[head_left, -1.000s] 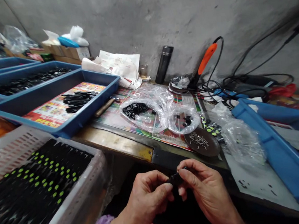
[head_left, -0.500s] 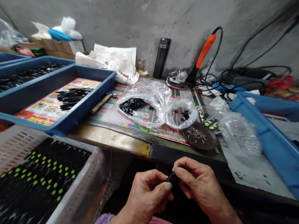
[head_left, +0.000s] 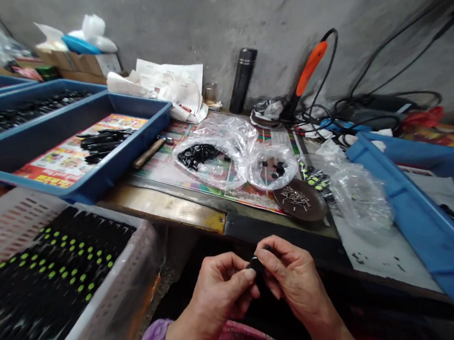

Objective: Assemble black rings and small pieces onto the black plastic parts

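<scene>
My left hand (head_left: pixel 223 284) and my right hand (head_left: pixel 288 271) meet in front of the bench edge, thumbs and fingers pinched on a small black plastic part (head_left: pixel 256 265). Its shape is mostly covered by my fingertips. Beyond them on the bench lies a round brown dish (head_left: pixel 312 212) with small metal screws or pins (head_left: pixel 294 198) on it. Two clear plastic bags stand behind: the left bag (head_left: pixel 228 178) holds black parts (head_left: pixel 197 156), the right bag (head_left: pixel 258 177) a few small black pieces (head_left: pixel 279 169).
At left, a white basket (head_left: pixel 141 244) is filled with black pieces bearing green dots. Behind it, a blue tray (head_left: pixel 78 188) holds black handle-like pieces. A hammer (head_left: pixel 150 153), a black cylinder (head_left: pixel 243 81), an orange-handled tool (head_left: pixel 311 68) and a blue bin (head_left: pixel 410 210) stand around the bench.
Both hands have shifted slightly left, still pinching the black part, which is now turned a little. The whole view has moved slightly. Nothing was let go.
</scene>
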### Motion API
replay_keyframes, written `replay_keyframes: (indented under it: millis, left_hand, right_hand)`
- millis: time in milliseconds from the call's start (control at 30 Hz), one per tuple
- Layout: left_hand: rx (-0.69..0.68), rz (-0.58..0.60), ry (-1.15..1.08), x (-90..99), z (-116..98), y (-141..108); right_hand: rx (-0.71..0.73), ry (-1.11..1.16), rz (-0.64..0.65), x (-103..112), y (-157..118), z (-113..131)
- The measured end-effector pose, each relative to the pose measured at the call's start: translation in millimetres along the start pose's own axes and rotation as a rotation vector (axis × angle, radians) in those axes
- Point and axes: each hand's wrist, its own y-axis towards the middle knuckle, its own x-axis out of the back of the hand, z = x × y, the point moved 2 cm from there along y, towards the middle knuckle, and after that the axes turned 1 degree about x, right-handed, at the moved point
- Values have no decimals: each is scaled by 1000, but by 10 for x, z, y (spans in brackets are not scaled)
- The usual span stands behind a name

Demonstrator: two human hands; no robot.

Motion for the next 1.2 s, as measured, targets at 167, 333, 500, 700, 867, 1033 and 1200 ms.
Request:
replay_keyframes:
  millis: [167,333,500,700,867,1033,1200]
  left_hand:
    - [-2,25,-11,-17,-18,10]
    - [-18,35,18,-49,-86,72]
    - [-45,52,25,-65,-182,145]
    - [-55,34,3,-28,-240,206]
    - [-58,18,3,-8,-275,235]
    - [-54,-1,17,-12,-303,252]
    - [-60,-30,14,-34,-317,237]
  right_hand:
    - [-4,-7,-54,-19,12,-28]
    - [44,-46,-53,-20,9,93]
    - [143,-243,-80,246,40,196]
    - [618,-1064,-398,832,251,324]
    - [737,-1422,-379,962,390,281]
    - [754,-1387,-340,925,397,239]
    - [743,-1230,-323,944,409,225]
